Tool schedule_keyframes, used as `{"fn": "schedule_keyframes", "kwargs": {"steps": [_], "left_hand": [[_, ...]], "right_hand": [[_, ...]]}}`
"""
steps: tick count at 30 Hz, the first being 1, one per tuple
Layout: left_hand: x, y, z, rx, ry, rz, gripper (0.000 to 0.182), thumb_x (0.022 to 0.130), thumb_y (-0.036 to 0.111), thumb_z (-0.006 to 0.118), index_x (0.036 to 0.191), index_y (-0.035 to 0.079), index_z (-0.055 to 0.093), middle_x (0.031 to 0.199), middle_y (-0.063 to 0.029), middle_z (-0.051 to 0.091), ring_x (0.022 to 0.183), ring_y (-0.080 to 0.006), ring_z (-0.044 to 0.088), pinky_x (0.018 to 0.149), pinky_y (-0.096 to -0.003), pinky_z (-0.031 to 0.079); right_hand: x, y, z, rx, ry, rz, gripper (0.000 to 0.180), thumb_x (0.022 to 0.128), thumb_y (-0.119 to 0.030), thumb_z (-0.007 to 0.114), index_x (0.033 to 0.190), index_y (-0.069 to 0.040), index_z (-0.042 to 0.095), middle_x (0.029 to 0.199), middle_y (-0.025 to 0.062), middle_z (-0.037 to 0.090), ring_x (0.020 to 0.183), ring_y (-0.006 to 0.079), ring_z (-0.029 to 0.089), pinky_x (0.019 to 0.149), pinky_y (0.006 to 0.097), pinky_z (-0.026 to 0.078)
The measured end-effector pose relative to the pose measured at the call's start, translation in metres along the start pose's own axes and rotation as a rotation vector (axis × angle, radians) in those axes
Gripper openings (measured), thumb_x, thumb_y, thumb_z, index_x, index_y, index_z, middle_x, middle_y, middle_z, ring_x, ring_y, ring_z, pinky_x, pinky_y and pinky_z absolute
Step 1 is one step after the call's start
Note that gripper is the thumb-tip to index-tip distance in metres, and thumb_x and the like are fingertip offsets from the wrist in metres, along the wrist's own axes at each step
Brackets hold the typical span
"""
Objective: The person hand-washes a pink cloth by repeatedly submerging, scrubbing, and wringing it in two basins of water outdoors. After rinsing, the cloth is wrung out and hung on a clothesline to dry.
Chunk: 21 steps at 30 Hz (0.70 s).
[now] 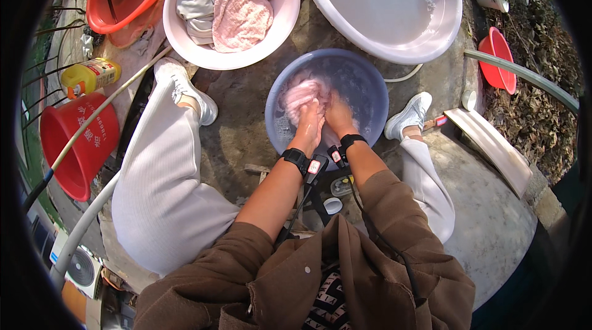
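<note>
Pink wet cloth lies bunched in the soapy water of a blue-purple plastic basin between my feet. My left hand is in the basin, pressed on the near side of the cloth and gripping part of it. Right beside it, my right hand reaches under the water into the same cloth; its fingers are blurred by the water, so their hold cannot be made out. Both wrists carry black straps with small devices and cables. Beyond the basin, a pale pink basin holds pink and grey cloths.
A large pale basin of cloudy water stands at the upper right. Red basins, a yellow bottle and a tipped red bucket are at left. A bamboo pole crosses there. A curved board lies at right.
</note>
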<state>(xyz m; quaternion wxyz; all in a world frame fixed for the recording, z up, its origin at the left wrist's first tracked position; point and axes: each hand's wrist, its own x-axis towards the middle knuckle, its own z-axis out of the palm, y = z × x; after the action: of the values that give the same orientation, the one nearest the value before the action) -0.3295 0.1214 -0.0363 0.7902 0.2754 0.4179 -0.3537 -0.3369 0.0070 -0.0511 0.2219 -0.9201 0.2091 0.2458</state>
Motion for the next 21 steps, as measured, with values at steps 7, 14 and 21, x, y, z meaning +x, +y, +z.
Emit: {"fn": "schedule_keyframes", "kwargs": {"steps": [7,14,21], "left_hand": [[0.003,0.018,0.016,-0.235,-0.125,-0.036,0.041,0.099,0.041,0.058,0.121,0.007,0.059,0.117,-0.0108,0.064,0.111,-0.0243,0.061,0.100,-0.0404,0.048],[-0.001,0.020,0.010,-0.268,-0.337,-0.235,0.042,0.100,0.043,0.056,0.121,0.006,0.059,0.105,-0.0109,0.069,0.097,-0.0249,0.068,0.086,-0.0425,0.057],[-0.010,0.007,0.027,-0.191,-0.211,-0.107,0.041,0.107,0.033,0.037,0.130,0.004,0.053,0.127,-0.0116,0.061,0.115,-0.0265,0.061,0.098,-0.0410,0.052]], "right_hand": [[-0.054,-0.019,-0.065,0.360,0.135,-0.303,0.029,0.085,-0.016,0.068,0.112,-0.007,0.062,0.100,0.0121,0.064,0.095,0.0356,0.062,0.083,0.0390,0.052],[-0.090,-0.042,-0.098,0.443,-0.031,-0.491,0.011,0.083,-0.016,0.068,0.088,-0.006,0.067,0.083,0.0113,0.063,0.079,0.0324,0.062,0.072,0.0381,0.051],[-0.012,-0.052,-0.069,0.328,0.128,0.152,0.025,0.090,-0.029,0.061,0.091,-0.005,0.068,0.087,0.0198,0.067,0.080,0.0421,0.064,0.071,0.0450,0.051]]}}
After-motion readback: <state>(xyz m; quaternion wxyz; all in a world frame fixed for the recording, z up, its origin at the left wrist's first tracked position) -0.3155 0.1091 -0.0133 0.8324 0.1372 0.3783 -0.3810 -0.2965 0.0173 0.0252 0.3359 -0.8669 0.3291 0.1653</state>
